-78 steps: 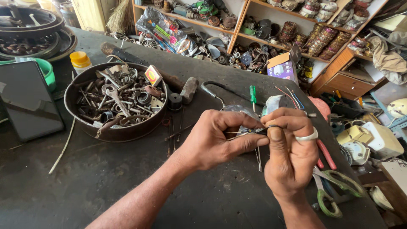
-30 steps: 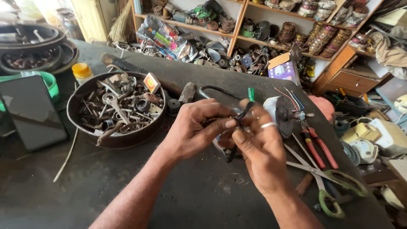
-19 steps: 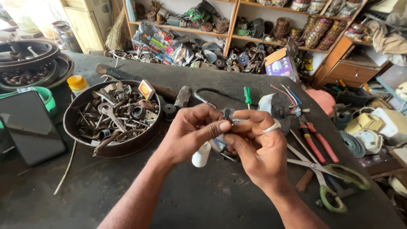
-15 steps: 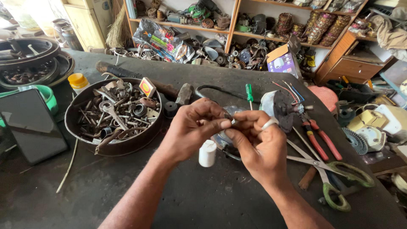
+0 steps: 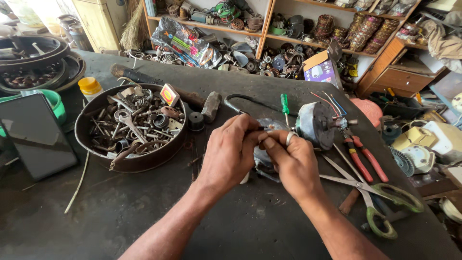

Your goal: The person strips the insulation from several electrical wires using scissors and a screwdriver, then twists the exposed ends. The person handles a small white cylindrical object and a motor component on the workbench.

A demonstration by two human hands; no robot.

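dark, grimy metal is covering the bench [image 5: 120, 216] nearest the camera, and both forearms are reaching forward over it. the left hand [image 5: 230, 153] and the right hand [image 5: 291, 161] are meeting above the middle of the bench, fingers pinching together on a small grey metal part [image 5: 265, 130] held just between the fingertips; most of it is hiding behind the hands, so its shape is hard to tell. a silver ring is sitting on one right finger. a little white cylinder is peeking out under the left hand.

just right of the right hand, long scissors with green handles [image 5: 370, 195] are lying on the bench, beside red-handled pliers [image 5: 361, 159]. right behind the hands a round grey motor with coloured wires [image 5: 315, 125] is resting, and a green-handled screwdriver [image 5: 285, 107] is lying beside it.

to the left, a round dark metal pan full of rusty spanners, nuts and bolts [image 5: 132, 127] is sitting, with a dark flat tablet [image 5: 36, 135] further left. at the far edge, wooden shelves crowded with coils and spare parts [image 5: 269, 29] are standing.
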